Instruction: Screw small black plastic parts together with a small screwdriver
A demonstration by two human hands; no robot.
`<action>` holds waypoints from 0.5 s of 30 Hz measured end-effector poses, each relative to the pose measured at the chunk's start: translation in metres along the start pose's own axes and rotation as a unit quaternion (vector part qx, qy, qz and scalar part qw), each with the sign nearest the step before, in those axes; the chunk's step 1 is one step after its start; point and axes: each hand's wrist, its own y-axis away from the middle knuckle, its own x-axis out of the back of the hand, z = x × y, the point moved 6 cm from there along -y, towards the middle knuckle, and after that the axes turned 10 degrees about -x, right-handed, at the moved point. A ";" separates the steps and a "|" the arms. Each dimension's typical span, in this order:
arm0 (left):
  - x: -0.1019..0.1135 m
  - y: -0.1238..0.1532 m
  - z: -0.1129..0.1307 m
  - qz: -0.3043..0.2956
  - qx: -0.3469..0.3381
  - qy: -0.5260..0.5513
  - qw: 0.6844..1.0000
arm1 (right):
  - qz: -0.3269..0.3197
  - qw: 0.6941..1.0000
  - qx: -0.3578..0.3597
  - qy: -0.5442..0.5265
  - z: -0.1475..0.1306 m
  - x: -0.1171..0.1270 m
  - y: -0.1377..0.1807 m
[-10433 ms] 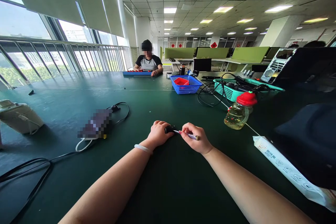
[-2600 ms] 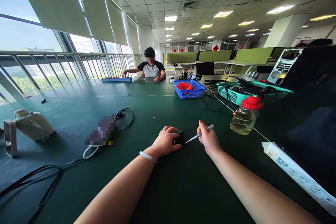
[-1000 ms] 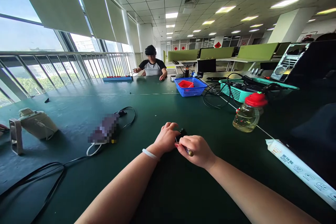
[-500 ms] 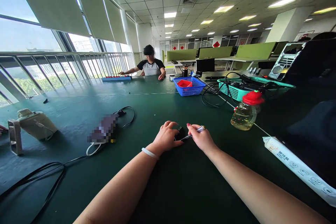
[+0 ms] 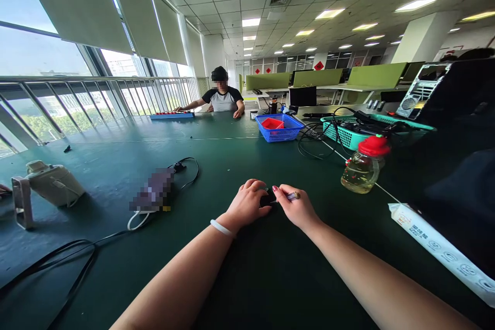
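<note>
My left hand [image 5: 250, 202], a white bracelet at its wrist, curls its fingers and thumb around a small black object [image 5: 266, 199] on the dark green table [image 5: 247, 160]. Most of that object is hidden by the fingers, so its kind cannot be made out. In my right hand [image 5: 297, 207] is a slim small screwdriver [image 5: 294, 196], pinched between thumb and fingers. Its handle end is brownish, and its thin shaft points left toward the black object. Whether the tip touches it cannot be told.
A red-lidded bottle [image 5: 361, 165] and a white wipes packet [image 5: 441, 250] lie to the right. Beyond stand a blue basket [image 5: 280, 133] and a green basket [image 5: 340, 136] with cables. Leftward are a beige jug [image 5: 56, 185], a black cord [image 5: 83, 268] and a blurred item [image 5: 152, 189]. A person [image 5: 222, 95] sits opposite.
The screwdriver's handle end has dipped and swung slightly left. My right hand has shifted a little downward. My left hand stays around the black object, its fingers moved slightly.
</note>
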 end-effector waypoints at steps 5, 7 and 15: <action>0.007 0.000 0.004 0.033 -0.020 0.000 0.999 | -0.005 0.999 -0.016 -0.039 0.001 0.004 0.001; 0.009 0.001 0.004 0.053 -0.019 -0.002 0.998 | 0.028 0.995 -0.017 -0.095 0.005 0.012 -0.001; 0.023 0.012 -0.018 0.074 0.201 -0.099 0.972 | 0.138 0.885 -0.206 -0.394 0.071 0.029 -0.020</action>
